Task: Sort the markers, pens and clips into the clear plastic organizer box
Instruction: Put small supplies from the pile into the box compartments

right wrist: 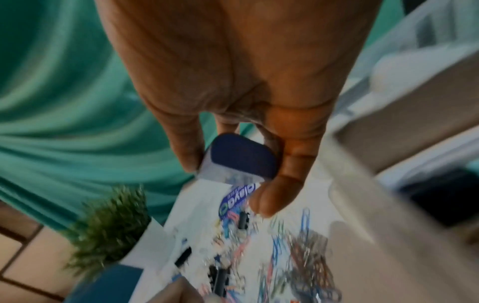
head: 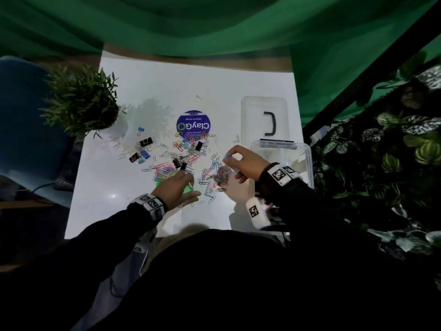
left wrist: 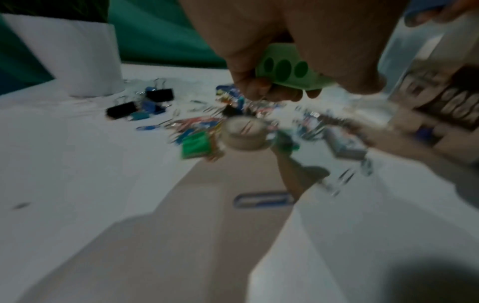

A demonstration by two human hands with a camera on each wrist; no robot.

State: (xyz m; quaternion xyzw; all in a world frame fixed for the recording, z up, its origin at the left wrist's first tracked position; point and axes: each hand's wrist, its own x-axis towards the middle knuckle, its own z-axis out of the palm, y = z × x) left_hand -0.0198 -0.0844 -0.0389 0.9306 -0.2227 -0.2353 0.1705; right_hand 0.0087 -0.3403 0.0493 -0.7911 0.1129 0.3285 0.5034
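scattered clips (head: 181, 158) (colourful), open organizer box (head: 307, 158)

- The paper clips (head: 183, 161) lie scattered on the middle of the table (head: 100, 206).
- The potted plant (head: 82, 101) stands at their far left.
- The organizer box (head: 307, 158) stands at the right edge, with its lid (head: 263, 119) just behind it.
- The round sticker (head: 193, 125) is behind the clips.

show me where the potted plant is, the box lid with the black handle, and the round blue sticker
potted plant (head: 81, 99), head view, on the green leaves.
box lid (head: 253, 120), head view, on the clear panel left of its black handle.
round blue sticker (head: 193, 124), head view, on the middle of the disc.
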